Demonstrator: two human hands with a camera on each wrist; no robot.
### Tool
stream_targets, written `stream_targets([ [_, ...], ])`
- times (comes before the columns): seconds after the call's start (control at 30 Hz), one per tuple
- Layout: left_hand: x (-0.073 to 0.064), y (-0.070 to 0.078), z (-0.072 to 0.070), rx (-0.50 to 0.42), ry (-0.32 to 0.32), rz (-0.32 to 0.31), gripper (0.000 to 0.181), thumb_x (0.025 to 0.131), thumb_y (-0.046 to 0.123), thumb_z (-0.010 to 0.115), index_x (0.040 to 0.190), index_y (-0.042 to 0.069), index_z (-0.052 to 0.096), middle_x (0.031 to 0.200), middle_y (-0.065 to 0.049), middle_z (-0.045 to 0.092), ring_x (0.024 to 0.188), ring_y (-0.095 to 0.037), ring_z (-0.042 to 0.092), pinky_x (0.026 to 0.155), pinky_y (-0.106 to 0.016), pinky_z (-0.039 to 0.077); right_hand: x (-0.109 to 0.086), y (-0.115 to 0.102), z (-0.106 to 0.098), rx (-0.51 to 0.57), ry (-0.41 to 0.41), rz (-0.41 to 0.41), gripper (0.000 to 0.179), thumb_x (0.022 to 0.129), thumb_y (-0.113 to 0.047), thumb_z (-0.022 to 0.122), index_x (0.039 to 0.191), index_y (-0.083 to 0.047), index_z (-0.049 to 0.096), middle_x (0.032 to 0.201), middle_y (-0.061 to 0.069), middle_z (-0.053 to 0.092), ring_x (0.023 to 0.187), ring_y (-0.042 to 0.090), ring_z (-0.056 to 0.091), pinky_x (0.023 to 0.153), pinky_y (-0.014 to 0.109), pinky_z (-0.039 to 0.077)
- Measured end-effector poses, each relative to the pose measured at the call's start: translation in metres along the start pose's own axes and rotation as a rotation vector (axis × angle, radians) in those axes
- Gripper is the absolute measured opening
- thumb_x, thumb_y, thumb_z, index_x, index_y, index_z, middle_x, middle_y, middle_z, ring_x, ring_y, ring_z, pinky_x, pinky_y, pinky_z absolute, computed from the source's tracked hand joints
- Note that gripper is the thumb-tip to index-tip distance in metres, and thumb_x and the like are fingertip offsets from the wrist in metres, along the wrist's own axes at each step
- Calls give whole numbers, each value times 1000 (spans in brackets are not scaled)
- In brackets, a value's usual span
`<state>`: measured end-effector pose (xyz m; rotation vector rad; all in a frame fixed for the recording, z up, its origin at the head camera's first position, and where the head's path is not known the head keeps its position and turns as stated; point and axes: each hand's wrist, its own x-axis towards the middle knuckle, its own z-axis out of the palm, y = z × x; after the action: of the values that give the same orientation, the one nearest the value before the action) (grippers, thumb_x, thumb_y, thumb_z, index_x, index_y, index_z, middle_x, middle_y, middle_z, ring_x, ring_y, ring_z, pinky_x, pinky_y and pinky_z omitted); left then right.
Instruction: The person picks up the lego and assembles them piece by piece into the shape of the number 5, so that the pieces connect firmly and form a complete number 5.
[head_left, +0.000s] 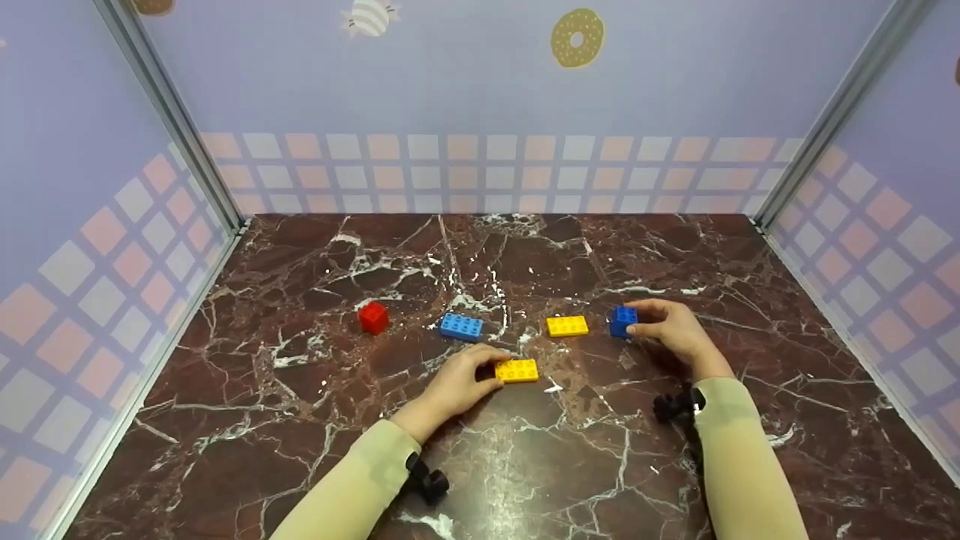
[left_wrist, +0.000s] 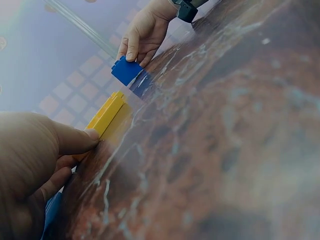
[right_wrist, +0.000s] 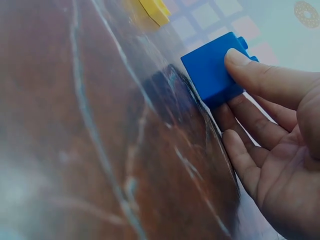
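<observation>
My left hand (head_left: 462,381) pinches the left end of a flat yellow toy brick (head_left: 519,370) between thumb and fingers, low over the tabletop. Its studs face up. To the right, my right hand (head_left: 676,330) grips a dark blue toy brick (head_left: 621,322) with the thumb on its near side; in the right wrist view the thumb presses the blue brick's (right_wrist: 210,70) flat face and the other fingers reach behind it. Between the two hands, farther back, a second flat yellow brick (head_left: 567,326) lies by itself.
A light blue brick (head_left: 461,327) lies just beyond my left hand, and a red brick (head_left: 373,318) sits farther left. The dark marbled table (head_left: 525,465) is bounded by patterned panels (head_left: 480,90) at the back and both sides.
</observation>
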<state>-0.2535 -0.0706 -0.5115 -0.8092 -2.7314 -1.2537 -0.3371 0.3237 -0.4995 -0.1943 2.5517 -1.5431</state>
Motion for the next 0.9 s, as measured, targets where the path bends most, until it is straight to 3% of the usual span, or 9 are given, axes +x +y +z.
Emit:
stream_targets([
  [0.23, 1, -4, 0, -8, 37, -8, 37, 90, 7, 76, 127, 5, 70, 128, -11, 70, 125, -32, 63, 115, -50, 47, 1, -10, 6, -10, 9, -12, 51, 92, -12, 77, 139, 2, 61, 131, 22, 67, 93, 3, 65, 77, 18, 59],
  [0.67, 2, -5, 0, 21, 56, -18, 36, 90, 8, 75, 126, 6, 71, 129, -12, 71, 126, -34, 62, 115, -54, 45, 3, -32, 30, 110, 34, -107, 50, 86, 0, 79, 132, 10, 63, 117, 12, 74, 93, 4, 68, 79, 16, 59],
  [0.9, 1, -7, 1, 13, 62, -20, 37, 89, 8, 76, 126, 7, 71, 129, -12, 71, 126, -34, 63, 114, -54, 45, 4, -43, 48, 119, -6, -138, 48, 84, 0, 80, 129, 9, 65, 123, 21, 72, 96, 4, 69, 83, 16, 57],
])
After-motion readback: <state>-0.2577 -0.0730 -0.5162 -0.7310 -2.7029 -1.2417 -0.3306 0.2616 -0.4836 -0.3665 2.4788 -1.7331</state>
